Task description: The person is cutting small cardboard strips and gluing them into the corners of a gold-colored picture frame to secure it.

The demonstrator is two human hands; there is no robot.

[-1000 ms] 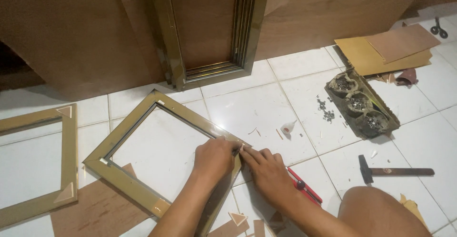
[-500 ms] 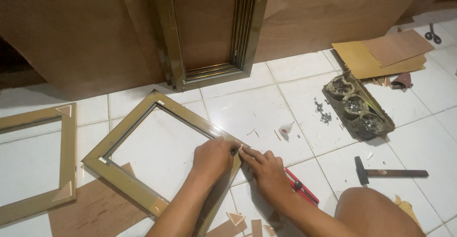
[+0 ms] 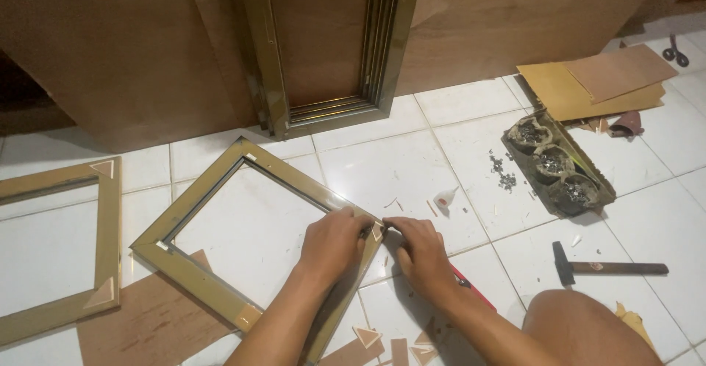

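White floor tiles (image 3: 412,160) are under everything, and brown boards lean up behind. My gold frame (image 3: 220,263) lies flat on the floor, and I use it to say where things are. Both my hands meet at its right corner. My left hand (image 3: 334,241) is curled and presses down on the frame there. My right hand (image 3: 419,252) is just beside it, with fingers pinched together on a small triangle piece (image 3: 377,231) at the corner. Both hands are mostly closed, not open.

I think this step goes well if I hold the frame still with my left hand so the corner does not slip. I should push the little piece flat and snug, with its edges lined up with the frame sides.

A small glue bottle (image 3: 445,200) lies near the frame's right corner. Farther right is a dark tray (image 3: 559,164) with three cups of small metal bits. A hammer (image 3: 607,267) lies well to the right of the frame. Another gold frame (image 3: 70,248) sits to the left. One more frame (image 3: 327,42) stands behind.
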